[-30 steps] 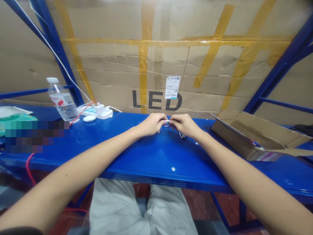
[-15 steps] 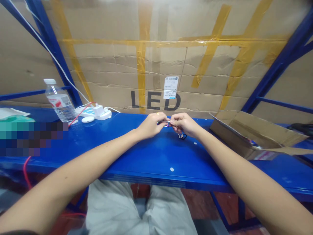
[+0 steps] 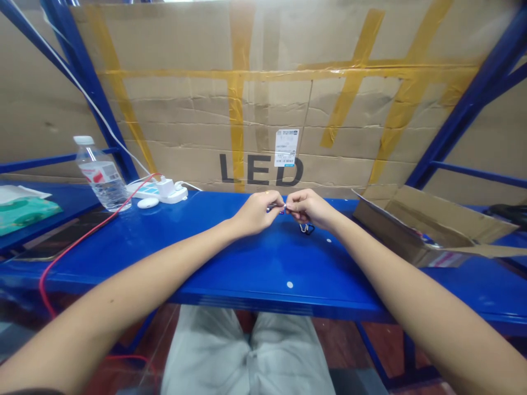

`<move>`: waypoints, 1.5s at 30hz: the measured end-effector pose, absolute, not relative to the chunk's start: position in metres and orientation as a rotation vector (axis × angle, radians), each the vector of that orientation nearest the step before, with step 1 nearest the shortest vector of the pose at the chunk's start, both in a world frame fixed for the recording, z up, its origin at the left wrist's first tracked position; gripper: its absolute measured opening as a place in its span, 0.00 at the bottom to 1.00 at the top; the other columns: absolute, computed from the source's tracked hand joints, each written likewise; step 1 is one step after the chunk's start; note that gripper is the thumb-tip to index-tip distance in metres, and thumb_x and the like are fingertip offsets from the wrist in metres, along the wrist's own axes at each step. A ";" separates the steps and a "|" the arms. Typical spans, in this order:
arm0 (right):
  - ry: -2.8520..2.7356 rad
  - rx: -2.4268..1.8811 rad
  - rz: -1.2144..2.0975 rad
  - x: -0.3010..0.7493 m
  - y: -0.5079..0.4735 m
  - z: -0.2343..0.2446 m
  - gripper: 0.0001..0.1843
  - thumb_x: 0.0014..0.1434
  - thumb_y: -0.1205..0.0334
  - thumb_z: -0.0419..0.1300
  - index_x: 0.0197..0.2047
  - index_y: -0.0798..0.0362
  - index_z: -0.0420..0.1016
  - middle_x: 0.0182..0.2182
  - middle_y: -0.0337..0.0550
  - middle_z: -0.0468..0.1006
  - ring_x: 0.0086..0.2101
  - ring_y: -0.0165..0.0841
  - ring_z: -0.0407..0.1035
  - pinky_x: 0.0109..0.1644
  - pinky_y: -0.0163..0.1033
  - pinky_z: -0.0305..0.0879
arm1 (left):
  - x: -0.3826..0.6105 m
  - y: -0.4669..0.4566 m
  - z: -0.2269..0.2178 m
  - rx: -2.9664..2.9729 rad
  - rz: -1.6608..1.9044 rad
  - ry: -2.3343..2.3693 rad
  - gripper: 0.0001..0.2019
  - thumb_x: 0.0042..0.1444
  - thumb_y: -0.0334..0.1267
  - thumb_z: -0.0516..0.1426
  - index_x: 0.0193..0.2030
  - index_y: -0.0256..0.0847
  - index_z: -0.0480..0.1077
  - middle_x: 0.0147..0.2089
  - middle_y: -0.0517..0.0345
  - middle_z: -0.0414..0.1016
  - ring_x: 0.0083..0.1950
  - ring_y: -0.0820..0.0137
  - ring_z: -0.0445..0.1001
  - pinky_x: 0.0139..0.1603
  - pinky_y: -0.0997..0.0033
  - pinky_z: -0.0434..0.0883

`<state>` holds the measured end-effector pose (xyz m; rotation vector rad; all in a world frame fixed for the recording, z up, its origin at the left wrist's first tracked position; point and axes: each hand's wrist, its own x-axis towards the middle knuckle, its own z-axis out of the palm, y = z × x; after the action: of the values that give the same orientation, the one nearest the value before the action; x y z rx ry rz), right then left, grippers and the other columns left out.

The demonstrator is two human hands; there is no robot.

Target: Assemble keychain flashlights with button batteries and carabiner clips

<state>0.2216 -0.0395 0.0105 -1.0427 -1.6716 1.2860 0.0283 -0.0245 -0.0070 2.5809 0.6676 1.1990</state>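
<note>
My left hand and my right hand meet above the back of the blue shelf. Both pinch a small metal part between their fingertips; it is too small to name. A small dark wire clip lies on the shelf just below my right hand.
An open cardboard box lies at the right. At the left stand a water bottle, a white power strip with a red cable, a white puck, a phone and a green packet. A taped cardboard wall backs the shelf.
Both hands stay together on the small part with only slight finger shifts. The view has shifted a little.
</note>
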 end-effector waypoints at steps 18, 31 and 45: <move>-1.930 -1.080 0.915 0.224 -0.040 0.011 0.12 0.47 0.61 0.64 0.18 0.55 0.68 0.11 0.36 0.66 0.14 0.25 0.57 0.19 0.32 0.51 | 0.032 -0.027 -0.001 2.632 0.942 0.857 0.11 0.64 0.32 0.51 0.33 0.38 0.72 0.31 0.56 0.77 0.34 0.68 0.74 0.39 0.68 0.68; -1.634 -1.048 1.285 0.220 -0.041 0.009 0.06 0.41 0.66 0.63 0.18 0.56 0.70 0.10 0.34 0.61 0.12 0.22 0.47 0.17 0.32 0.37 | 0.033 -0.022 -0.009 2.758 1.144 0.742 0.08 0.63 0.29 0.53 0.40 0.38 0.74 0.39 0.52 0.79 0.43 0.65 0.75 0.46 0.64 0.70; -2.074 -1.436 0.644 0.236 -0.036 0.018 0.12 0.56 0.55 0.62 0.29 0.55 0.72 0.22 0.39 0.70 0.23 0.29 0.62 0.28 0.36 0.55 | 0.018 -0.004 -0.001 2.787 1.159 0.908 0.08 0.66 0.33 0.50 0.44 0.38 0.69 0.45 0.49 0.77 0.46 0.64 0.73 0.48 0.62 0.69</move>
<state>0.2365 -0.0358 0.0176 -1.4364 -2.0736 0.6435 0.0176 -0.0042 -0.0014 2.7873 0.9075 1.1585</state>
